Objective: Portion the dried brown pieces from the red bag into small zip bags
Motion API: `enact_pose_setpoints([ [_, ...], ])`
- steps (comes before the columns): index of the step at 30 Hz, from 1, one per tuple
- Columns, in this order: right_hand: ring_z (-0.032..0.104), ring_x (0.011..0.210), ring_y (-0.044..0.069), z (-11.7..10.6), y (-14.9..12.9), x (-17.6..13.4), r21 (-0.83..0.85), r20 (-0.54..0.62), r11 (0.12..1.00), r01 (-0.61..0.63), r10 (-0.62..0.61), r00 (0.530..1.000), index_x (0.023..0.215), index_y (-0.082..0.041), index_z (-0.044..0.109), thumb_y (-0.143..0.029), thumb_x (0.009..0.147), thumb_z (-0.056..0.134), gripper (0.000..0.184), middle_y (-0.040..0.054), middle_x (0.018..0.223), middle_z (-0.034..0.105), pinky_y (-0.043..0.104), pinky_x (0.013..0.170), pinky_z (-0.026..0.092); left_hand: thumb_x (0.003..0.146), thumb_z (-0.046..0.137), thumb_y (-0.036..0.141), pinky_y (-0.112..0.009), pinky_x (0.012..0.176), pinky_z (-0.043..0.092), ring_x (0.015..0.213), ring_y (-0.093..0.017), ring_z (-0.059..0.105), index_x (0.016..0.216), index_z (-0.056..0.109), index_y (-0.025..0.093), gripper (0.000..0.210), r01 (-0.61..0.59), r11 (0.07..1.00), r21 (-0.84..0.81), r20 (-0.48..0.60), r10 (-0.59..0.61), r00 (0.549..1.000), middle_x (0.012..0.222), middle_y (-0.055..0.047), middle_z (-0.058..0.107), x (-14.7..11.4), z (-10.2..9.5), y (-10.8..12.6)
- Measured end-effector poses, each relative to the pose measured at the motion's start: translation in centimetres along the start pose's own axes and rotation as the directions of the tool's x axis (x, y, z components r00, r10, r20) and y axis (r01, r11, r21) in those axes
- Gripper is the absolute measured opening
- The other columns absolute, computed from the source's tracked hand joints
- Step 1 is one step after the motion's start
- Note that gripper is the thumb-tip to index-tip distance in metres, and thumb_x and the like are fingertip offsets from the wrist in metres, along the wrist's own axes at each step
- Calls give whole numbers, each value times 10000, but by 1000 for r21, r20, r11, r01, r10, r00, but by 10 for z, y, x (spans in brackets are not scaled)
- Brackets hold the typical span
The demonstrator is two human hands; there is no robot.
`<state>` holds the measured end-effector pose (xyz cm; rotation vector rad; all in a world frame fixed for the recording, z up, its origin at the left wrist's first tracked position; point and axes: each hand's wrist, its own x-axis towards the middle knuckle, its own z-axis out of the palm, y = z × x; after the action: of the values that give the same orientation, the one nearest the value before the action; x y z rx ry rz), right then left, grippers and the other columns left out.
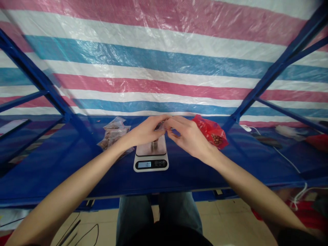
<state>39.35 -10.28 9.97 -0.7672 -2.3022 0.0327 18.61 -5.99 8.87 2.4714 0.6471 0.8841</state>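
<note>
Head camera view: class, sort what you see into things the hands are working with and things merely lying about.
In use:
left hand
right hand
small clear bag
kitchen scale

Lying about:
filled clear bags
red bag
white cable

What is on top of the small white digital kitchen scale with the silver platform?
Above the white digital kitchen scale, the left hand and right hand meet around a small clear plastic bag. A small dark item shows on the platform beneath; the hands cover most of both.
</note>
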Motion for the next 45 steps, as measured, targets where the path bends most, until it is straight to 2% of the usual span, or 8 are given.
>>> enact_pose_setpoints([
  [6, 666, 1177, 271, 10, -6, 3, -39, 130, 992, 122, -116, 985, 1264, -150, 664, -15, 958, 491, 376, 131, 1259, 709, 423, 962, 548, 870, 525, 67, -435, 1054, 498, 1192, -244, 637, 1289, 570, 203, 443, 33, 946, 324, -32, -24, 999, 1254, -88, 687, -11, -8, 8],
  [11, 647, 1234, 274, 18, -11, 10, -50, 321, 979, 198, -172, 931, 1210, -138, 687, -37, 948, 572, 303, 149, 1265, 720, 466, 1078, 521, 796, 509, 27, -438, 961, 500, 1060, -281, 616, 1088, 592, 162, 332, -64, 830, 554, 130, -10, 991, 1043, -98, 654, -16, -13, 11],
  [19, 597, 1350, 274, 32, -3, 6, 122, 215, 965, 231, -253, 943, 1381, -190, 645, -37, 975, 536, 447, 123, 1393, 688, 462, 1053, 524, 863, 538, 61, -367, 870, 494, 999, -242, 652, 1125, 581, 209, 304, 65, 884, 462, 105, -127, 986, 1035, -56, 679, -33, -29, 4],
  [24, 687, 1120, 216, 52, 12, -10, 333, -205, 940, -72, 147, 968, 1223, -245, 719, -119, 994, 600, 287, 58, 1164, 743, 408, 999, 543, 937, 540, 166, -359, 876, 482, 995, -233, 626, 1155, 575, 217, 226, 165, 876, 453, -147, -109, 983, 1070, -53, 666, -52, -36, -24],
  [31, 650, 1084, 286, 99, 41, -21, 238, 64, 905, -352, 347, 936, 1124, -229, 756, -278, 712, 958, 461, 75, 1120, 721, 486, 994, 507, 839, 602, 157, -394, 863, 454, 986, -260, 520, 1092, 562, 210, 262, 244, 877, 414, -167, -190, 967, 1044, -56, 615, -69, -7, -59],
  [35, 675, 969, 244, 105, 40, -18, 390, 101, 822, -415, 410, 907, 1007, -221, 766, -229, 756, 899, 284, 54, 1047, 753, 414, 889, 540, 828, 603, 115, -378, 849, 441, 945, -234, 524, 910, 565, 218, 137, 249, 923, 294, -253, -176, 951, 950, -32, 626, -70, 2, -60],
  [40, 721, 997, 216, 102, 33, -5, 688, 120, 617, -383, 424, 898, 1215, -246, 737, -292, 832, 825, 396, 60, 1211, 757, 369, 880, 581, 818, 645, 121, -375, 836, 452, 904, -222, 556, 800, 599, 218, 108, 293, 947, 134, -316, -239, 918, 863, -12, 688, -71, 6, -65],
  [45, 729, 923, 194, 103, 29, 8, 669, 110, 661, -340, 364, 925, 1336, -270, 669, -287, 845, 831, 518, 64, 1229, 737, 371, 859, 588, 746, 710, 119, -375, 808, 473, 902, -235, 572, 834, 674, 215, 135, 347, 932, 103, -324, -298, 898, 827, -13, 705, -71, 10, -67],
])
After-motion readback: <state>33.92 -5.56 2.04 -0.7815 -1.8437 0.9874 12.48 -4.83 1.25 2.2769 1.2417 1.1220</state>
